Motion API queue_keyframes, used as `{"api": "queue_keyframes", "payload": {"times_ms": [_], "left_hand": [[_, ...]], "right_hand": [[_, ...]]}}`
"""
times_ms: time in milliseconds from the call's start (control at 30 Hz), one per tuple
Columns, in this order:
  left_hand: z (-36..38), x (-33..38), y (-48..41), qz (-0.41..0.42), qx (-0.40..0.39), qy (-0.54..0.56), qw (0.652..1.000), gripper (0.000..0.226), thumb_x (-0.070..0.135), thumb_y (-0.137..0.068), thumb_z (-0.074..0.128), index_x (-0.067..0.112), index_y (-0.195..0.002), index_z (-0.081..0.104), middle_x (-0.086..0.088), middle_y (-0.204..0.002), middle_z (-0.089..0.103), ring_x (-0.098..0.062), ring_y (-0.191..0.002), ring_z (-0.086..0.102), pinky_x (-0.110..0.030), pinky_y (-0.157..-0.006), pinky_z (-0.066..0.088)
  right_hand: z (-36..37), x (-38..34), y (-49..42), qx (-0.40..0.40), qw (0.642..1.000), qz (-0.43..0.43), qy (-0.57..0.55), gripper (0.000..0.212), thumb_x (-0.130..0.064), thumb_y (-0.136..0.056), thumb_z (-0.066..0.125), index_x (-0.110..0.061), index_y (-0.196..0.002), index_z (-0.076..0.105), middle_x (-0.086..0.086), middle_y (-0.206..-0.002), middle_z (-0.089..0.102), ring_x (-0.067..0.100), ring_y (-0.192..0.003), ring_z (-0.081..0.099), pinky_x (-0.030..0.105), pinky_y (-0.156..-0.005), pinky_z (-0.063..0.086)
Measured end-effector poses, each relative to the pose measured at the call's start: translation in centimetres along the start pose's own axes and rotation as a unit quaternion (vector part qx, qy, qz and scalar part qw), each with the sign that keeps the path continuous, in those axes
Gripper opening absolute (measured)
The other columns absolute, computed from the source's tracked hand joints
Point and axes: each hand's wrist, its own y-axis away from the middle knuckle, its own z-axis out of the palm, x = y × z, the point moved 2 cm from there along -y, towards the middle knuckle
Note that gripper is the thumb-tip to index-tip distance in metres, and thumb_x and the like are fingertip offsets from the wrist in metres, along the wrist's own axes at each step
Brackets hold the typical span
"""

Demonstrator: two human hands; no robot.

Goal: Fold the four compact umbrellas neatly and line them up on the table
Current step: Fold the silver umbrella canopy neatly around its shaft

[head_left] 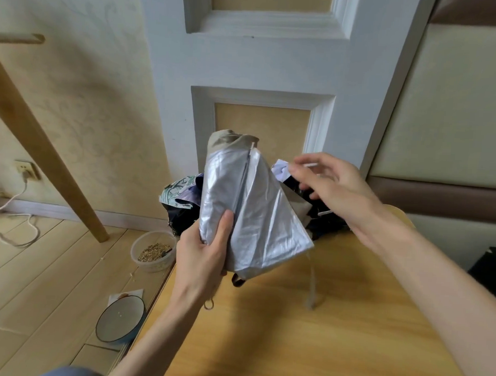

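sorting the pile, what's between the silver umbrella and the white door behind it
Head view: a heap of other umbrellas, leaf-patterned and dark, on the table's far edge behind the silver umbrella.

The left hand (207, 257) holds a silver umbrella (248, 213) up over the far end of the wooden table (305, 346). The thumb lies on the front and the fingers wrap round the back. The umbrella is half folded, with a tan top and one shiny flap spread out to the right. A thin strap (312, 278) hangs down from it.

The right hand (332, 185) is up beside the umbrella. Its fingertips are at a small white bit of cloth (280, 169); it is hard to tell if they pinch it.

Behind the umbrella lie a leafy umbrella (178, 190) and a dark umbrella (322, 216).

On the floor to the left are a tub of seeds (153, 252) and a grey plate (120, 318).
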Motion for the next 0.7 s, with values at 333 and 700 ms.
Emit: {"api": "queue_keyframes", "payload": {"times_ms": [333, 700], "left_hand": [[-0.2, 0.2, -0.3, -0.005, 0.028, -0.021, 0.999, 0.049, 0.049, -0.099, 0.067, 0.007, -0.073, 0.062, 0.0, -0.056, 0.06, -0.021, -0.05, 0.055, -0.035, -0.046, 0.044], [-0.3, 0.5, -0.7, -0.116, 0.008, 0.085, 0.99, 0.042, 0.051, -0.099, 0.065, 0.011, -0.085, 0.068, 0.002, -0.059, 0.06, -0.016, -0.051, 0.055, -0.029, -0.042, 0.047]], "right_hand": [[0.6, 1.8, 2.3, -0.158, 0.97, -0.112, 0.146, 0.015, -0.035, -0.093, 0.077, -0.023, -0.098, 0.084, -0.006, -0.106, 0.077, 0.012, -0.104, 0.071, 0.028, -0.095, 0.052], [-0.8, 2.0, 0.1, -0.076, 0.995, -0.057, -0.037, 0.032, -0.046, -0.084, 0.076, -0.02, -0.101, 0.081, -0.002, -0.108, 0.08, 0.012, -0.109, 0.071, 0.026, -0.1, 0.049]]}}
